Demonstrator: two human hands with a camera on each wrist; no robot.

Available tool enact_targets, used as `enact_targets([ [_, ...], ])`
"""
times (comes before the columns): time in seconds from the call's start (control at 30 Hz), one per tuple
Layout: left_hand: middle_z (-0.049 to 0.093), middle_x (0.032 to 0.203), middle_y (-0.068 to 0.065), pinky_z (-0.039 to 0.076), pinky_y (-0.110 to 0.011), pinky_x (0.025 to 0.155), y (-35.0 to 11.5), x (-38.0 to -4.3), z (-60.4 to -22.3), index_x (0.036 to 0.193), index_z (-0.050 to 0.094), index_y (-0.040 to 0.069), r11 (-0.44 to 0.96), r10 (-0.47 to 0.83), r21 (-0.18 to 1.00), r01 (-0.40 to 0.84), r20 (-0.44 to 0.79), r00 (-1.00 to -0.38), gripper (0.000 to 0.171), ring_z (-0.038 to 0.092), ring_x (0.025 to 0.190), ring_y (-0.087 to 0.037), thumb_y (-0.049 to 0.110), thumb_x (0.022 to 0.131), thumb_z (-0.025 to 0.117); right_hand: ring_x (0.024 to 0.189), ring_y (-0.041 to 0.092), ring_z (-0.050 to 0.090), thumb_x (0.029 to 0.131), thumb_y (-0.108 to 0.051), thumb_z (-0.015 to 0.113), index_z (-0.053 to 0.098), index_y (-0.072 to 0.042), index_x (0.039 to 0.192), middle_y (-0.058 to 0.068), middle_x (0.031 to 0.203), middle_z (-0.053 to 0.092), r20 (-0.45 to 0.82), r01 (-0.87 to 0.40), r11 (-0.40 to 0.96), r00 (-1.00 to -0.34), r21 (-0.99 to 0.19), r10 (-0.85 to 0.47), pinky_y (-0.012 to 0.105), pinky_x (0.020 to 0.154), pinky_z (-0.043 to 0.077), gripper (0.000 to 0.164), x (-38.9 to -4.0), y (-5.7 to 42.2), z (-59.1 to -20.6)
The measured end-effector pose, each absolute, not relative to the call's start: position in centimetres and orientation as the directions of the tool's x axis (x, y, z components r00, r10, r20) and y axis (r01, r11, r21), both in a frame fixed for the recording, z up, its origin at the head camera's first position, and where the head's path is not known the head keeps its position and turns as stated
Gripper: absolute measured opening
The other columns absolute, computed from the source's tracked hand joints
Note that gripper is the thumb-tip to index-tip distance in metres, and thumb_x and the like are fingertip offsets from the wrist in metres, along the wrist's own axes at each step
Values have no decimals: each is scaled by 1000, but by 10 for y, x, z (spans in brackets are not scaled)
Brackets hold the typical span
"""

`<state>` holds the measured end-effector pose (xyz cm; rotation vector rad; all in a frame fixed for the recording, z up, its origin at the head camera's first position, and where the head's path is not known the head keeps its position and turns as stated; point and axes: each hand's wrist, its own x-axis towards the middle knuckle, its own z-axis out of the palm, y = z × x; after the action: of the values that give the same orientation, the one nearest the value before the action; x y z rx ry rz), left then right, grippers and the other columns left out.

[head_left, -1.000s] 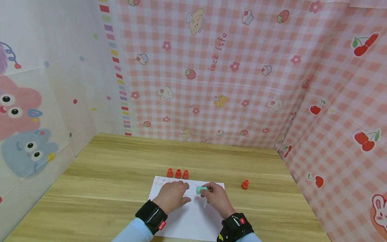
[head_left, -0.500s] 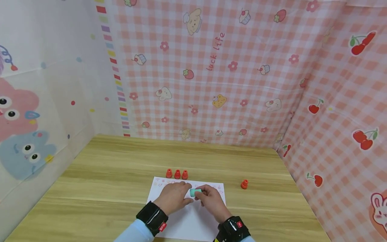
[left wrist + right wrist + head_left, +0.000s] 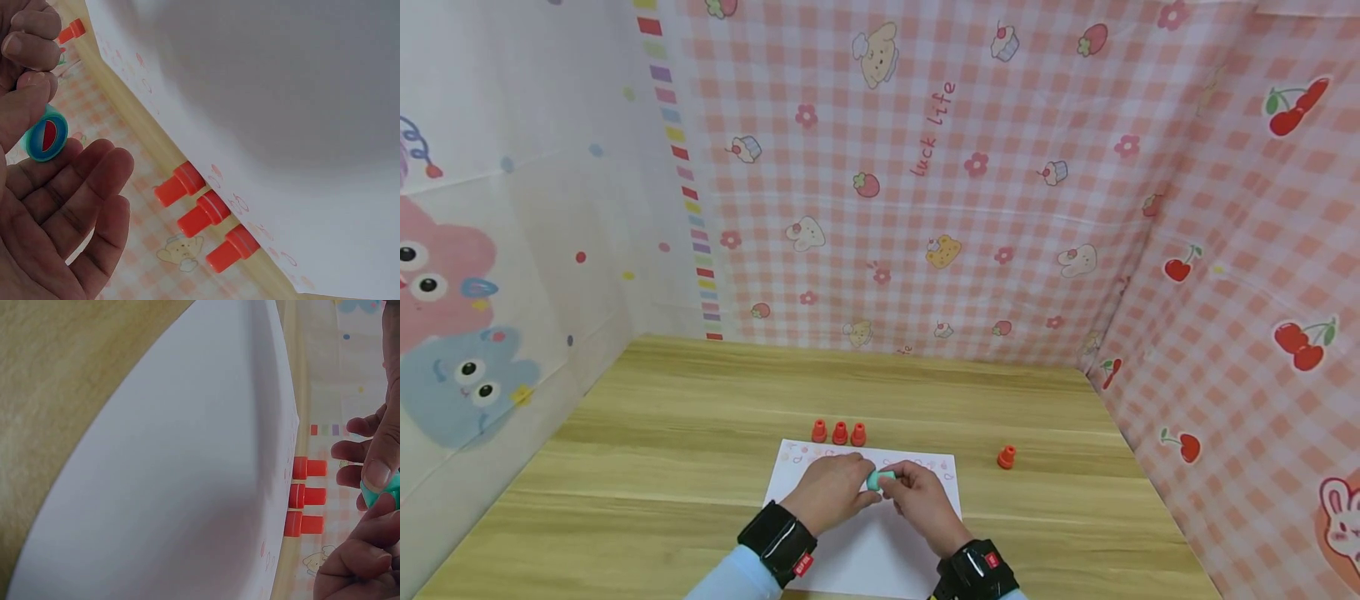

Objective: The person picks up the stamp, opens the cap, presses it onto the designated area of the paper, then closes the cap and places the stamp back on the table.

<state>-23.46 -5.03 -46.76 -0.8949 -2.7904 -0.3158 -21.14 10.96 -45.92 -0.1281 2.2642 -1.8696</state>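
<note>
A teal stamp [image 3: 876, 481] is held above the white paper [image 3: 872, 550], between both hands. Its round end [image 3: 47, 139], blue with a half-red picture, faces the left palm in the left wrist view. My right hand [image 3: 925, 503] pinches it at the right with thumb and curled fingers. The left hand [image 3: 826, 493] has its thumb and index finger about the other end, the remaining fingers loosely extended. In the right wrist view the left thumb lies on the teal stamp [image 3: 370, 495]; fingers partly hide it. Small red and pink prints line the paper's far edge.
Three red stamps [image 3: 839, 432] stand in a row just beyond the paper's far edge. Another red stamp [image 3: 1007, 457] stands apart to the right on the wooden table [image 3: 700, 400]. Patterned cloth walls [image 3: 895, 200] enclose the back and sides.
My right hand has carried the teal stamp leftward to the left hand, whose fingers now meet its end. The left hand has barely moved. The red stamps have stayed in place.
</note>
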Motion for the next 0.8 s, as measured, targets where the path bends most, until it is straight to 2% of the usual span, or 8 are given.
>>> enact_targets([
  [0.2, 51, 65, 10, 41, -25, 56, -51, -236, -469, 77, 61, 16, 748, 579, 223, 625, 241, -779, 18, 48, 60, -5, 33, 79, 68, 58, 11, 45, 88, -15, 59, 60, 2, 97, 5, 76, 58, -78, 36, 187, -972, -982, -223, 21, 50, 35, 19, -217, 113, -473],
  [0.47, 47, 63, 14, 36, -21, 57, -56, -238, -463, 79, 61, 15, 663, 627, 373, 649, 196, -754, 14, 43, 59, -5, 28, 82, 65, 57, 11, 42, 89, -17, 57, 59, 3, 99, 3, 73, 53, -71, 34, 130, -953, -991, -294, 20, 48, 32, 22, -225, 120, -486],
  [0.63, 49, 65, 11, 36, -21, 56, -56, -238, -463, 82, 63, 13, 678, 616, 359, 642, 199, -762, 15, 43, 59, -5, 28, 83, 65, 60, 11, 44, 89, -19, 58, 60, 1, 97, 1, 73, 53, -66, 18, 170, -958, -985, -278, 21, 50, 34, 22, -227, 120, -484],
  [0.8, 49, 67, 8, 38, -23, 55, -54, -235, -463, 79, 61, 12, 725, 590, 261, 638, 243, -770, 20, 43, 60, -6, 31, 80, 68, 69, 14, 50, 89, -15, 58, 61, 0, 95, 4, 76, 57, 9, -81, 272, -967, -959, -256, 25, 58, 39, 16, -217, 114, -466],
])
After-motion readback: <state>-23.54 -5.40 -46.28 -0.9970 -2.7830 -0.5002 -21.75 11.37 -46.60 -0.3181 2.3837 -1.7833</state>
